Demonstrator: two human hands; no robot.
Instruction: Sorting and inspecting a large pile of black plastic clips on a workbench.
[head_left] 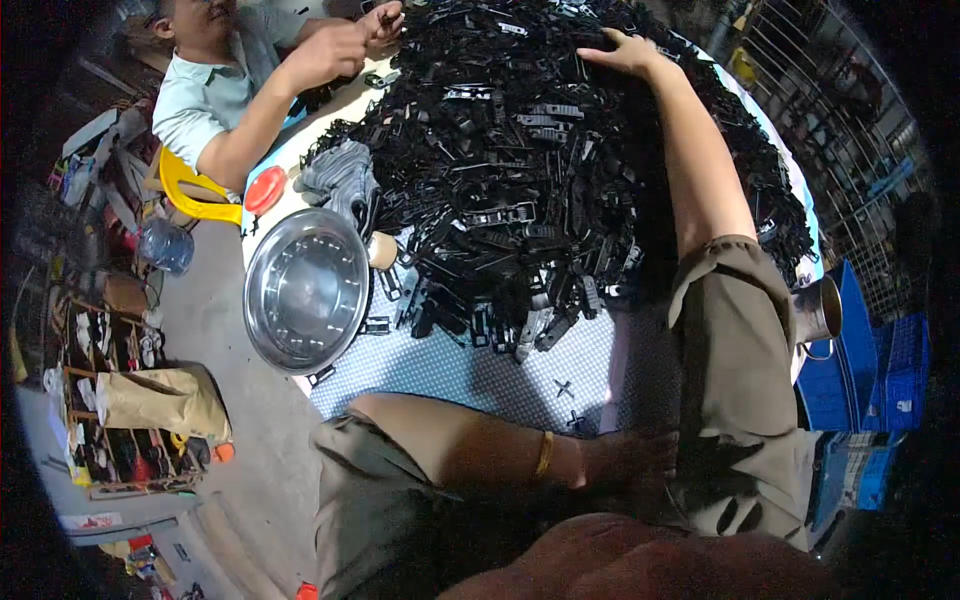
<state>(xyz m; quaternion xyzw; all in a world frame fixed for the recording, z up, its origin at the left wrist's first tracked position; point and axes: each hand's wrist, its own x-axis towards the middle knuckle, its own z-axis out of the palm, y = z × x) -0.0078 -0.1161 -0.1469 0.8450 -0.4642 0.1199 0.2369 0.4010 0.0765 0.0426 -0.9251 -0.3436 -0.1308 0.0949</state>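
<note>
A large heap of small black clip-like plastic parts covers most of the table. My right arm reaches over its right side, and my right hand is at the heap's far edge with fingers spread; I see nothing held in it. My left forearm lies across the table's near edge, pointing right, a yellow band on its wrist. Deep shadow covers my left hand, so its fingers cannot be made out. Two little dark cross-shaped pieces lie on the pale patterned table surface beyond that wrist.
A shiny metal bowl stands at the table's left edge, near a grey cloth, a tan roll and a red round object. Across sits another person, hands raised. Right are a metal mug and blue crates.
</note>
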